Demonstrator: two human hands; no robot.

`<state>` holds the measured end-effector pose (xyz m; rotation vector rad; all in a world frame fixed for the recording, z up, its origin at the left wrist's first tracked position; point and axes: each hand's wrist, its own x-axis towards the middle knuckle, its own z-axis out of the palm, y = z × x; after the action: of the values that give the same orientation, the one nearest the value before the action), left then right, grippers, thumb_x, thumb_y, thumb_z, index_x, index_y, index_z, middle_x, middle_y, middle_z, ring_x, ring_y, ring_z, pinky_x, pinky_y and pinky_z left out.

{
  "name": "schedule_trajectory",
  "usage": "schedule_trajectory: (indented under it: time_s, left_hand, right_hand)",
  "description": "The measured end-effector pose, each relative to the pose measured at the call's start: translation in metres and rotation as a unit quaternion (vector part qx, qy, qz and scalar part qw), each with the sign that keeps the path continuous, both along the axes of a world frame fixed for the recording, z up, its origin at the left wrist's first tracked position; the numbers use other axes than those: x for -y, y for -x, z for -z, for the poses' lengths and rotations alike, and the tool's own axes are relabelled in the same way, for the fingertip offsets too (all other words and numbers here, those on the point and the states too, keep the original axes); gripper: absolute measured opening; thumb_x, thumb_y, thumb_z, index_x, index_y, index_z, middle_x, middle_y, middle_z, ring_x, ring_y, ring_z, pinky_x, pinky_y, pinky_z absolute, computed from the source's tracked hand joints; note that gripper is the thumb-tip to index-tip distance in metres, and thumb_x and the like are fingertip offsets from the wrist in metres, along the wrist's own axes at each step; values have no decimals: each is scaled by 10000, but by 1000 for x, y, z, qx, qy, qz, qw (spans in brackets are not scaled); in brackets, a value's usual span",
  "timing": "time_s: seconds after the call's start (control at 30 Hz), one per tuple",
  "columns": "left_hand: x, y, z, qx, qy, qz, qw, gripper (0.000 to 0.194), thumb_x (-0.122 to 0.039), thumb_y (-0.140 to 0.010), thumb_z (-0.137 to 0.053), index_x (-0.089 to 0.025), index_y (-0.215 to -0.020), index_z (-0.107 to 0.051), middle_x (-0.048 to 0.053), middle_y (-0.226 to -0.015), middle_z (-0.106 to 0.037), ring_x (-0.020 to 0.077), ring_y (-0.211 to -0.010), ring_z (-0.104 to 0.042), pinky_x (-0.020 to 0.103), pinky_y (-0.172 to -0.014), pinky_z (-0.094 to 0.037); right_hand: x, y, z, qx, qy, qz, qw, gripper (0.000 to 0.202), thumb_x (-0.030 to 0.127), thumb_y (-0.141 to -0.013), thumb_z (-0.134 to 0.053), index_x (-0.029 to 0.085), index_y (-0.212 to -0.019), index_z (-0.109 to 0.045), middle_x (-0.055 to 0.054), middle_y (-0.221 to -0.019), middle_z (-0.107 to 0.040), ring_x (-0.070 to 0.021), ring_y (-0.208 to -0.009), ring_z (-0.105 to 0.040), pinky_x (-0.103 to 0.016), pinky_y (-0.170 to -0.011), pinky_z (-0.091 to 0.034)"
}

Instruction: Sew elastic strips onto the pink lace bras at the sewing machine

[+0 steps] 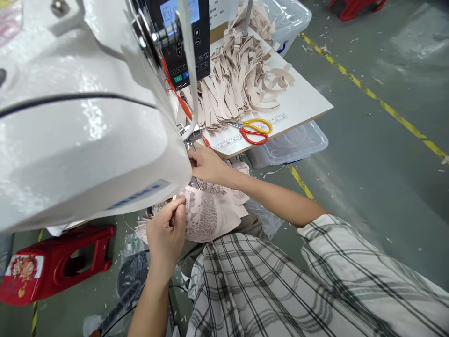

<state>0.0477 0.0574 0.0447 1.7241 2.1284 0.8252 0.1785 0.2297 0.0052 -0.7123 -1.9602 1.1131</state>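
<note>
Pale pink lace fabric (pixel 205 213) hangs over the lap, below the head of a white sewing machine (pixel 105 150). My left hand (pixel 167 229) pinches the upper edge of the lace between thumb and forefinger. Close to the machine's needle area, my right hand (pixel 206 164) has its fingers curled at the upper part of the fabric; the machine head partly hides its fingertips, and what they hold is not clear.
A white board (pixel 301 103) bears many beige strips (pixel 228 84) and scissors with yellow and red handles (pixel 256 131). Clear plastic bins (pixel 291 142) stand beneath and behind it. A control panel (pixel 182 42) is mounted behind the machine. At lower left is a red stool (pixel 63 262).
</note>
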Motion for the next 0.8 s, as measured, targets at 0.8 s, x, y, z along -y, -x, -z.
schedule_trajectory:
  time_s: [0.8]
  left_hand:
    - [6, -24, 33, -206, -171, 57, 962, 421, -307, -918, -618, -155, -1309, -593, 200, -1275, -601, 310, -1210, -554, 449, -1055, -394]
  right_hand:
    - [8, -4, 4, 3, -10, 32, 999, 76, 239, -832, -553, 183, -782, -564, -57, -920, -610, -183, -835, -561, -323, -738, -482]
